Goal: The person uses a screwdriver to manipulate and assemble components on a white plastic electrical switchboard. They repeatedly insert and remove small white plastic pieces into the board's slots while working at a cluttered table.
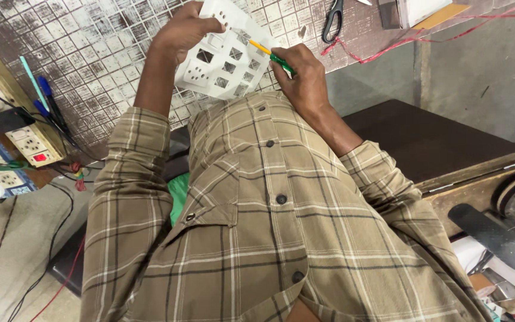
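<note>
you hold a white plate [225,56] up over the tiled mat [90,48], with a screwdriver [271,56] set against it.

the plate, cut with square and round openings, sits between your hands just above your shirt collar. your left hand [183,30] is clenched on its upper left edge, fingers curled over the top and thumb on the face. your right hand [305,74] is closed around the green handle of the screwdriver, whose yellow shaft lies across the plate's right side with the tip on the face. your checked shirt [269,226] fills the lower frame. scissors [332,21] lie beyond the plate, pens [46,98] lie to the left beside a socket board [7,101], and a dark tabletop [430,137] lies to the right.
</note>
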